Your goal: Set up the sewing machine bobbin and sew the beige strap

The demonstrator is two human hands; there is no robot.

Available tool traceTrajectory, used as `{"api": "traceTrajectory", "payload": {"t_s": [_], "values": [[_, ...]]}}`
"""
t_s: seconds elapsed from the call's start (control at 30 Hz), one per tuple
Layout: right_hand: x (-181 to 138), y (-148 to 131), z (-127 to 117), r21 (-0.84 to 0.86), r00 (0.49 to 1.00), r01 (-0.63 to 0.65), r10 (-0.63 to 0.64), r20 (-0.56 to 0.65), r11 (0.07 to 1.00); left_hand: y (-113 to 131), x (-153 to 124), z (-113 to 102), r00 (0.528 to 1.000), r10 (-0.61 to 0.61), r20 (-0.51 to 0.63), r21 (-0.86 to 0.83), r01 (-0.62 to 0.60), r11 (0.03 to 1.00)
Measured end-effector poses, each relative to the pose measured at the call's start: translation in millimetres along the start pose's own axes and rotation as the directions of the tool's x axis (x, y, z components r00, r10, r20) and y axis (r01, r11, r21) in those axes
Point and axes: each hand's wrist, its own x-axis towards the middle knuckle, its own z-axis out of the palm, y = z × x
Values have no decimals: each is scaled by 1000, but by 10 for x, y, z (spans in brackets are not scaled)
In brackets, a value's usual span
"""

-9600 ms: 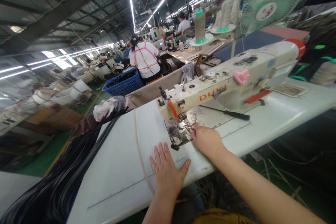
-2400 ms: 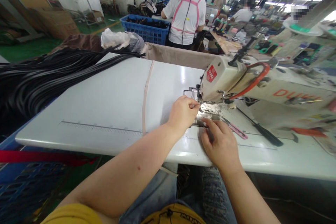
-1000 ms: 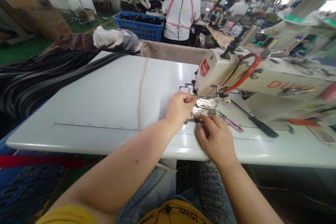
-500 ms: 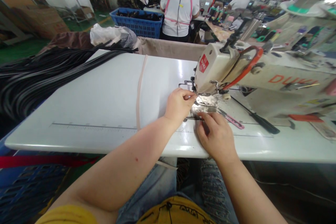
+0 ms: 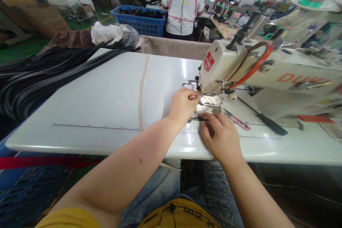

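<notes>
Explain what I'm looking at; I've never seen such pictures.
The view is from a camera worn on a person's head, looking forward and down. At a sewing machine, that person's bare left hand has its fingertips by the needle end; the bare right hand is closer to the viewer. Anything held is too small to make out. On the white table lie a pale strip, a black-handled screwdriver and a pink tool; black straps lap over its far left edge.

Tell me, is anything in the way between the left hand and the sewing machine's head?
Nothing visible is. The left hand is right by the bottom of the sewing machine's head. The pink-handled tool and the black-handled tool lie off to the right, out of its way.
</notes>
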Motion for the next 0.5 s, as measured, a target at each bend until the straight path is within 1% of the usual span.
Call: {"api": "traceTrajectory", "payload": {"t_s": [0.17,0.5], "values": [[0,-5,3,14,1000,-15,15,13,1000,9,14,7,1000,0,15,23,0,1000],[14,-17,-5,17,1000,-4,3,25,1000,-10,58,33,999,-7,41,63,5,998]]}}
